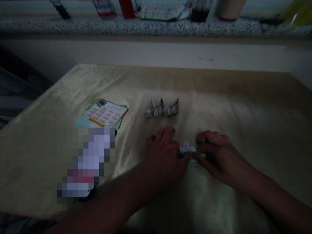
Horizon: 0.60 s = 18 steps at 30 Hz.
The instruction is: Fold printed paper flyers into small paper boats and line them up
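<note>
Between my two hands lies a small piece of folded printed paper (187,147), with a pointed top and a coloured edge. My left hand (163,156) grips its left side, thumb on the near part and the other fingers curled. At its right side my right hand (218,152) pinches the paper with thumb and forefinger, the remaining fingers bent. The fingers partly cover the paper. Beyond my left hand stand three folded paper pieces with pointed tips: two close together (154,109) and another (173,108) slightly to the right.
To the left lies a stack of printed sheets (104,113). Nearer to me is a phone-like object with a blurred-out screen (90,162). Behind the cloth-covered table (231,97), a speckled stone ledge (156,29) carries a packet (161,11), a dark-filled container (200,13) and other items.
</note>
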Each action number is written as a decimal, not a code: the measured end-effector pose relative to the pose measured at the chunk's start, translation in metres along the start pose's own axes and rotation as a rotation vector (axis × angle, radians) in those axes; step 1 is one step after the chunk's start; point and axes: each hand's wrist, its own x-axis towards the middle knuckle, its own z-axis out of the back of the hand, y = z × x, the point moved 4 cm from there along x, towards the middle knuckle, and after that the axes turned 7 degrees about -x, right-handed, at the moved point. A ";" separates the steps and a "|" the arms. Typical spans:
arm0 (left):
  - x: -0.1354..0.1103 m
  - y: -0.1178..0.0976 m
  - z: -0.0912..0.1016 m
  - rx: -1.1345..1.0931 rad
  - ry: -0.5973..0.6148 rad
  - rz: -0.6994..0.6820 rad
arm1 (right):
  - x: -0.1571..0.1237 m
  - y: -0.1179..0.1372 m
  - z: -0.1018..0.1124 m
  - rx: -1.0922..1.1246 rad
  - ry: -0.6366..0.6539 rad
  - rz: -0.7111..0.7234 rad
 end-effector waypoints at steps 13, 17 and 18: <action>0.006 0.011 0.002 -0.065 0.071 0.064 | 0.002 0.000 -0.001 -0.025 -0.028 -0.092; 0.006 0.012 0.002 -0.055 0.073 0.072 | 0.001 0.002 -0.001 -0.038 -0.040 -0.098; 0.007 0.012 0.002 -0.053 0.074 0.074 | 0.002 0.002 -0.001 -0.044 -0.040 -0.102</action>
